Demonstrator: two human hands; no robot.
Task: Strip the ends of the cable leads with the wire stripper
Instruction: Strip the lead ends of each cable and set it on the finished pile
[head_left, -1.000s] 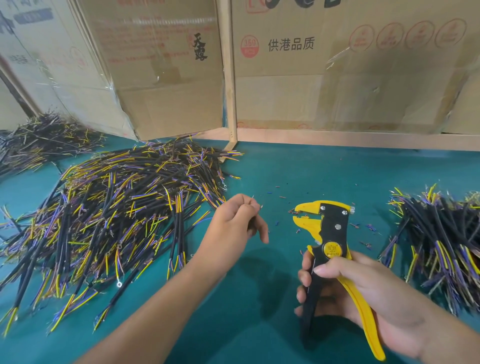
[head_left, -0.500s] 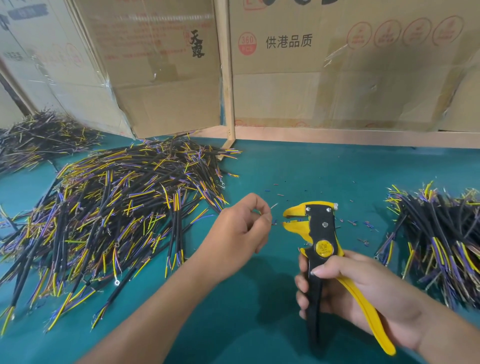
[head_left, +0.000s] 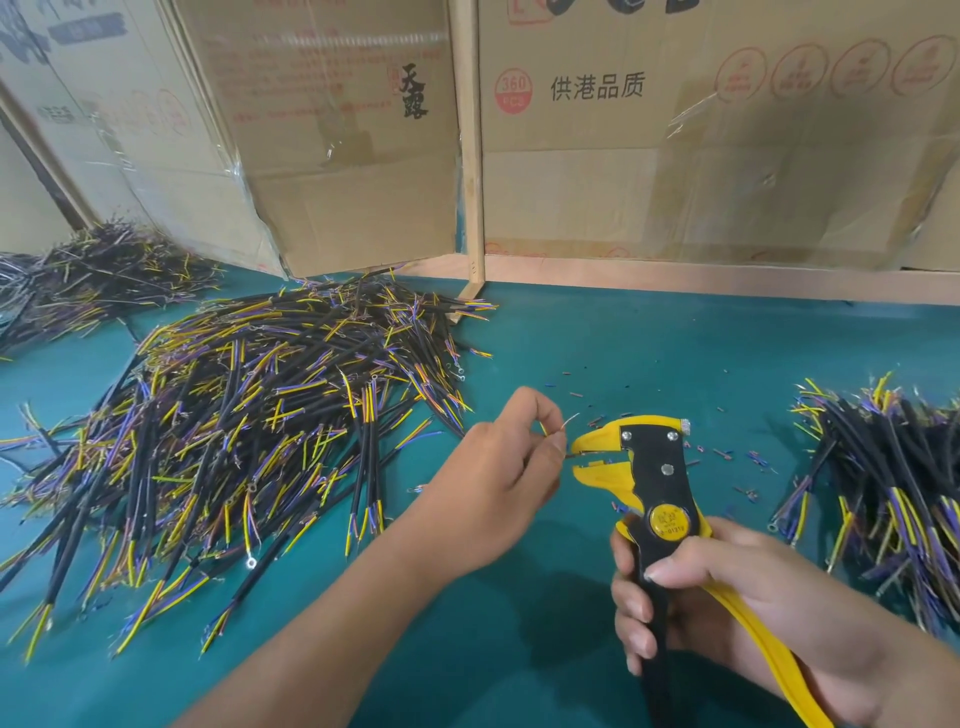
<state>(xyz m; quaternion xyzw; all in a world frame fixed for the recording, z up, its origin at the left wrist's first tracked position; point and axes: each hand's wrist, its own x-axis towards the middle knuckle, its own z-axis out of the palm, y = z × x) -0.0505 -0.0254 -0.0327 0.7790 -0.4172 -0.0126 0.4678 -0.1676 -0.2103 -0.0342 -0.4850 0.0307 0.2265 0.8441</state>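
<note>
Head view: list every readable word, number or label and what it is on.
"供港品质": right cardboard box.
"360": red round stamp on that box; line beneath blurred.
"天露": middle cardboard box.
Wire stripper yellow badge: too small.
Other box print: too faint.

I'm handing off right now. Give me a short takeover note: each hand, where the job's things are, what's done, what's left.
Left hand: pinches thin leads, one end at the open stripper mouth.
Right hand: grips the wire stripper by its handles, not squeezed.
Cables: big pile on the left, smaller pile on the right, another heap far left.
Done: insulation bits scattered on the green mat suggest earlier strips.
Left: squeeze, pull this lead, then continue; which pile is finished is unclear.
</note>
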